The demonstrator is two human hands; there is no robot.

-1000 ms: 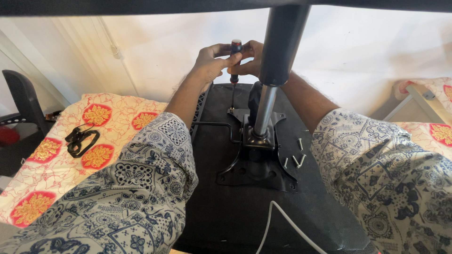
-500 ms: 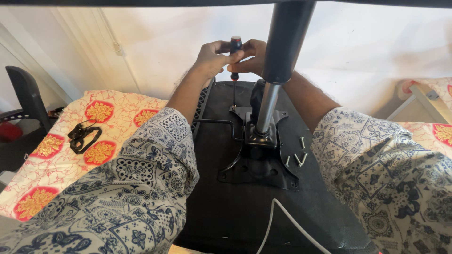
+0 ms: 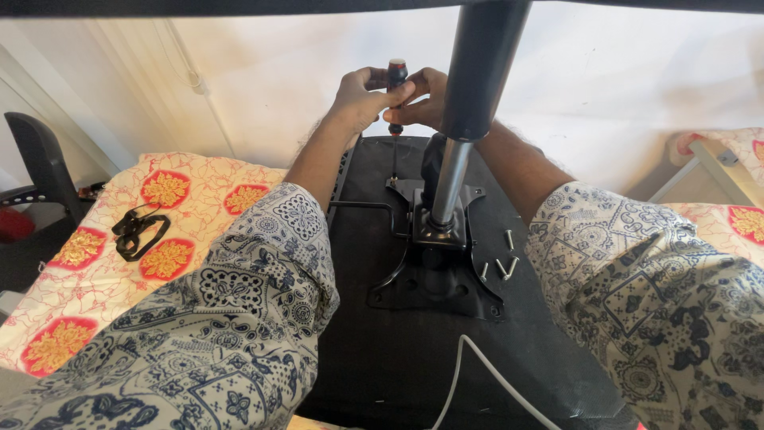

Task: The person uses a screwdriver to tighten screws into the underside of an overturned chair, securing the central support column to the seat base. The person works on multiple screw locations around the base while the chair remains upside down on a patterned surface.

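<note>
Your left hand (image 3: 362, 99) and right hand (image 3: 422, 95) meet at the top centre of the frame, both wrapped around the black-and-red handle of a screwdriver (image 3: 395, 80). The left fingers are curled over the handle from the left, the thumb pressed against it; the right fingers close on it from the other side, just below. The screwdriver stands upright, its thin shaft running down to the far edge of a black metal plate (image 3: 438, 279) that lies on the black seat base (image 3: 382, 358) in the middle of the frame. A grey-and-black gas cylinder (image 3: 461, 143) rises from the plate, crossing in front of your right hand. A bent lever (image 3: 362, 207) sticks out to the left of the plate. Several loose bolts (image 3: 501, 259) lie just right of the plate. At the left, a black strap (image 3: 137, 231) rests on the floral bedcover (image 3: 95, 271). A white cable (image 3: 469, 374) curves along the bottom centre.
</note>
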